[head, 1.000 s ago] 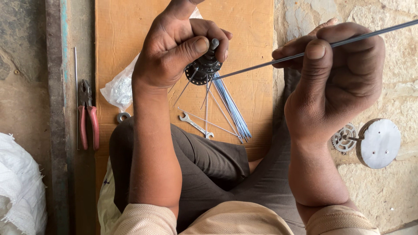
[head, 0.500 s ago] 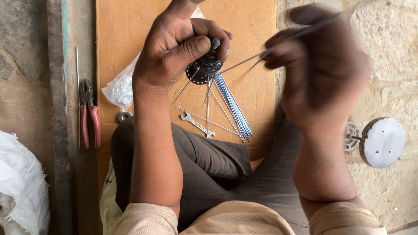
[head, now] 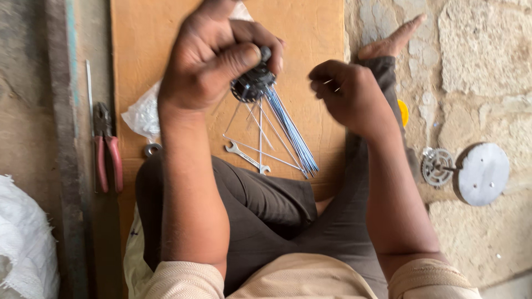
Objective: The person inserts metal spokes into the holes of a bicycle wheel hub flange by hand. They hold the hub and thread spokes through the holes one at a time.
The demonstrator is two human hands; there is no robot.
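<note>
Left hand (head: 213,58), upper centre: clamped on a black hub (head: 252,86) with thin spokes (head: 291,133) fanning downward. Right hand (head: 346,91), just right of it: fingers curled shut, contents indiscernible. Surroundings: small wrench (head: 246,158) on cardboard (head: 310,33); red-handled pliers (head: 107,149) at left; metal disc (head: 481,173) at right.

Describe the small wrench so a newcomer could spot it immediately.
Start at the orange-brown cardboard sheet on the floor. At its near edge, just beyond the person's knee, below the black spoked hub in the left hand, lies the small silver double-ended wrench. It is flat and short, unlike the long thin spokes.
</note>
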